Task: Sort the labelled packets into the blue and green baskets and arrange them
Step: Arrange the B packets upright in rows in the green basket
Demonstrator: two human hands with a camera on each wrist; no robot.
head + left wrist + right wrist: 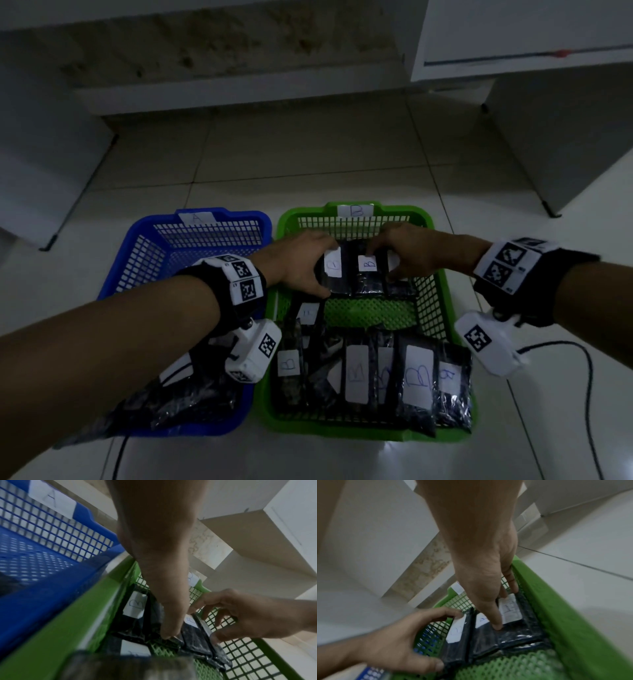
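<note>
A green basket (449, 308) marked B stands to the right of a blue basket (144, 253) marked A. Three black packets with white B labels lie side by side at the green basket's far end. My left hand (324, 269) grips the left packet (337, 284), fingers at its far end and thumb at its near end. My right hand (384, 263) holds the right packet (518, 628) the same way, its thumb pressing the seam beside the middle packet (369, 281). Several more B packets (356, 373) fill the near end. Dark packets (191, 401) lie in the blue basket's near end.
Both baskets stand on a pale tiled floor (308, 164). White furniture (565, 137) rises at the back right and more at the left (44, 164). A black cable (587, 377) runs over the floor at the right.
</note>
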